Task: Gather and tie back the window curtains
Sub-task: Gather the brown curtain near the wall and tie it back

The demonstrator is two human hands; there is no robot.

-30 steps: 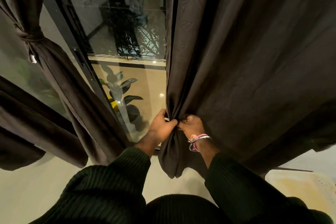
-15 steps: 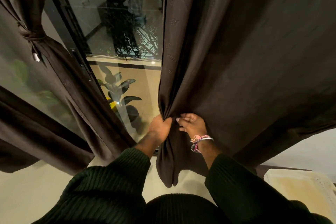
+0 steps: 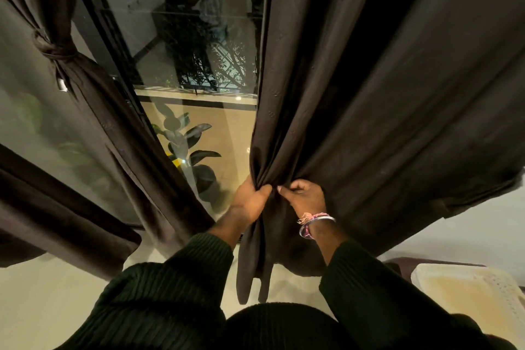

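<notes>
A dark brown right curtain [image 3: 369,94] hangs over the right half of the window, its left edge bunched into folds at waist height. My left hand [image 3: 250,199] grips those folds from the left side. Close beside it, my right hand [image 3: 304,197], with bracelets at the wrist, pinches more of the cloth. The curtain's lower end dangles between my forearms. At the left, the other curtain [image 3: 93,111] is gathered and bound by a knotted tie-back [image 3: 54,48].
The glass window [image 3: 199,65] with a dark frame shows a tiled balcony, a leafy potted plant [image 3: 187,145] and a railing. A pale cushioned surface [image 3: 468,290] sits at the lower right. Light floor lies below my arms.
My right hand opened, reached a little right along the cloth, and has closed again on a further fold. More fabric is now bunched between my hands. The left hand has kept its grip.
</notes>
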